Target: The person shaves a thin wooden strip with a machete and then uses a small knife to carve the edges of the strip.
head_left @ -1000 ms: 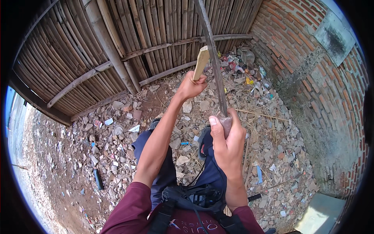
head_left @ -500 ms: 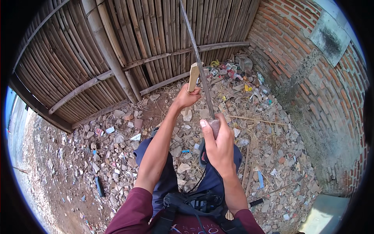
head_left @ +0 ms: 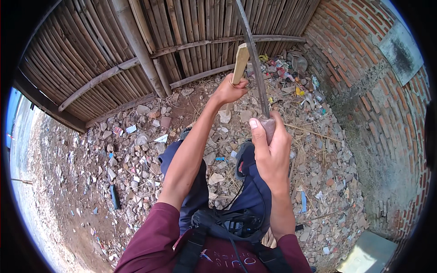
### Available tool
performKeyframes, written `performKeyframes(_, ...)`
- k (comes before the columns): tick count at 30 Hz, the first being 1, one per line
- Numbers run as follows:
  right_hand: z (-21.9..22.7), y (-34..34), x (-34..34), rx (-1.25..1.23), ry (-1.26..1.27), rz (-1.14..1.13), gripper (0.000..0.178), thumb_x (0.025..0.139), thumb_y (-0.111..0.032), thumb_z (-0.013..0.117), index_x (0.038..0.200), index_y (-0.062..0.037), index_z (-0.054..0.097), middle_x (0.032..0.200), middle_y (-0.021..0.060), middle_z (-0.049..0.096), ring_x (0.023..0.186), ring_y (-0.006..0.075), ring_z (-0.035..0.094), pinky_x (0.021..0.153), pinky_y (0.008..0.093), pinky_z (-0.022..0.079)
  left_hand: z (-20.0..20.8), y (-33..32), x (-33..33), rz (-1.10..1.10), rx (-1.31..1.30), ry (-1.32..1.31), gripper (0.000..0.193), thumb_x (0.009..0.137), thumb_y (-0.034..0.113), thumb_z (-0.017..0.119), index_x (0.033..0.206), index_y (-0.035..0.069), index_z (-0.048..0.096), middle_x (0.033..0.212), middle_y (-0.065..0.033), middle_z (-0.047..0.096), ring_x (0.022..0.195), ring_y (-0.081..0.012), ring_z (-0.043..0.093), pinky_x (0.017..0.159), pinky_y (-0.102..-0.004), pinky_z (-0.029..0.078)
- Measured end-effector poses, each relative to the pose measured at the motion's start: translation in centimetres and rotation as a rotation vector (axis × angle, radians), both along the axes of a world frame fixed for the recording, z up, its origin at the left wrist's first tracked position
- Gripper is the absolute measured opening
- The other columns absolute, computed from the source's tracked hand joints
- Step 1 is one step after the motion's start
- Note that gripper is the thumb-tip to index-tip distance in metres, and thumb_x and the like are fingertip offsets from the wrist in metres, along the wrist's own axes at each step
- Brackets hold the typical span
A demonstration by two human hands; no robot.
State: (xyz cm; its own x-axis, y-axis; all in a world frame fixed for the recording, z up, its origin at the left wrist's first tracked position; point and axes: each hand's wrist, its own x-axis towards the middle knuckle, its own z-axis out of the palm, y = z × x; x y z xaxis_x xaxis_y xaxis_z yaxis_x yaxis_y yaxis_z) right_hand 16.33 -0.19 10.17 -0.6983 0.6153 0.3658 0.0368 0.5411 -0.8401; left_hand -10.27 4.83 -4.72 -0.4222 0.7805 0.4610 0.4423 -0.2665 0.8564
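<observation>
Head view: pale wooden stick pokes up from the left hand, fingers curled tight round it. It's just left of a long blade, the two slanting together toward the stick's top end; can't tell if they touch. Right hand is lower in view, fingers wrapped round the handle. Rubble underneath.

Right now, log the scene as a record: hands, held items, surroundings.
left hand: closed around pale wooden piece
right hand: gripping reddish handle of long dark blade
blade position: right of the wood; contact unclear
blade far end: out of picture, top edge
ground: rubble, blue strip
wall ahead: bamboo wall
wall at right: brick wall
</observation>
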Motion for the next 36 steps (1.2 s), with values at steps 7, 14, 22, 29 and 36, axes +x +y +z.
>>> performKeyframes(7, -1.2, -0.4, -0.6, -0.186, -0.051, 0.045, 0.032, 0.106, -0.028, 0.067, 0.107, 0.0033, 0.058, 0.063, 0.0064, 0.056, 0.056, 0.015, 0.055, 0.055, 0.0375, 0.042, -0.3, -1.2, -1.3, -0.013, -0.105, 0.002, 0.04, 0.076, -0.004, 0.062, 0.07, 0.009, 0.024, 0.067, -0.0002, 0.021, 0.064, -0.0113, 0.025, 0.057, -0.0347, 0.029)
performKeyframes(14, 0.0, 0.6, 0.1, -0.143, -0.034, -0.008, 0.033, 0.105, -0.027, 0.068, 0.112, 0.0042, 0.059, 0.064, 0.0062, 0.059, 0.056, 0.0127, 0.057, 0.055, 0.0351, 0.043, 1.3, 0.0, 0.4, -0.011, -0.105, -0.039, 0.042, 0.076, -0.003, 0.063, 0.07, 0.009, 0.023, 0.066, 0.0001, 0.019, 0.063, -0.0113, 0.025, 0.056, -0.0348, 0.028)
performKeyframes(22, -2.9, 0.9, -0.6, -0.14, -0.023, -0.046, 0.034, 0.105, -0.028, 0.068, 0.11, 0.0043, 0.059, 0.063, 0.0064, 0.055, 0.055, 0.0136, 0.052, 0.054, 0.0369, 0.041, 0.8, -0.6, -0.2, -0.088, -0.131, 0.009, 0.044, 0.077, -0.002, 0.066, 0.07, 0.01, 0.024, 0.067, 0.0016, 0.021, 0.064, -0.0092, 0.025, 0.055, -0.035, 0.028)
performKeyframes(29, -2.7, 1.5, -1.0, -0.059, 0.005, -0.048, 0.038, 0.105, -0.032, 0.067, 0.112, 0.0044, 0.06, 0.068, 0.0131, 0.063, 0.06, 0.0226, 0.063, 0.062, 0.0412, 0.048, -1.4, 0.1, -1.6, -0.046, -0.208, -0.071, 0.043, 0.078, 0.002, 0.069, 0.065, 0.012, 0.03, 0.062, 0.0049, 0.029, 0.061, -0.009, 0.031, 0.056, -0.0346, 0.031)
performKeyframes(36, -1.9, 0.9, -0.9, -0.07, 0.027, -0.044, 0.04, 0.106, -0.035, 0.067, 0.111, 0.0045, 0.061, 0.066, 0.0107, 0.061, 0.057, 0.0208, 0.059, 0.058, 0.0404, 0.046, -1.9, -0.9, -2.5, -0.031, -0.171, -0.241, 0.029, 0.079, 0.016, 0.089, 0.076, 0.011, 0.061, 0.075, 0.004, 0.063, 0.071, -0.0067, 0.055, 0.07, -0.0288, 0.049)
